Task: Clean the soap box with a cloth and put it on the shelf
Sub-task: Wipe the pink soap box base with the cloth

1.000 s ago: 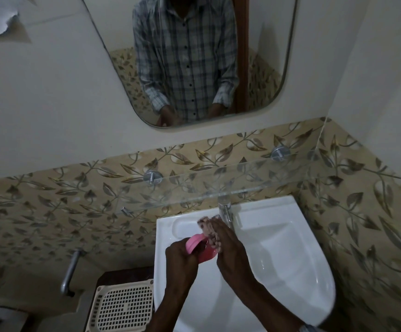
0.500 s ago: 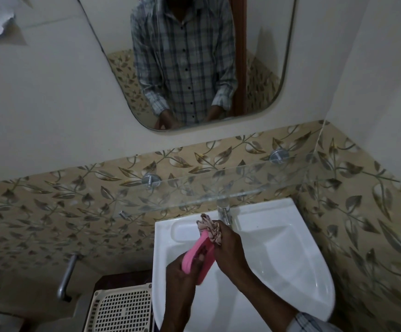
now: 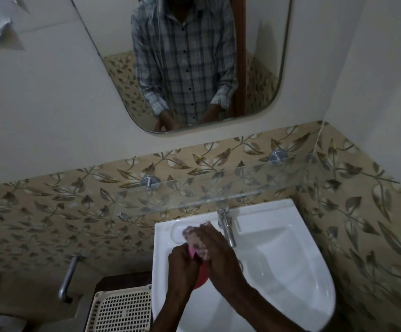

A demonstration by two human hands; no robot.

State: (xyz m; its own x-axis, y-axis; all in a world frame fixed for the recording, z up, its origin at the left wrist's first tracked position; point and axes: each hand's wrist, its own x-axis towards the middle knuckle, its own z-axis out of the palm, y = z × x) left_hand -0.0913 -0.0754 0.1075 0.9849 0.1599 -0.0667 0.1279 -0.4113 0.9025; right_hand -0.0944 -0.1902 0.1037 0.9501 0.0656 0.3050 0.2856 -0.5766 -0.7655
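Note:
Over the white sink I hold a pink soap box between both hands, and most of it is hidden by them. My left hand grips the box from the left. My right hand presses a patterned cloth against the box's upper part. A clear glass shelf on two metal brackets runs along the leaf-patterned tiles just above the sink, and nothing stands on it.
A chrome tap stands right beside my right hand. A mirror above reflects a person in a checked shirt. A cream perforated basket sits left of the sink, near a metal wall handle.
The soap box, held upright and well exposed half a second ago, is now mostly covered by my hands. The cloth has moved over its upper part. The view has tilted slightly.

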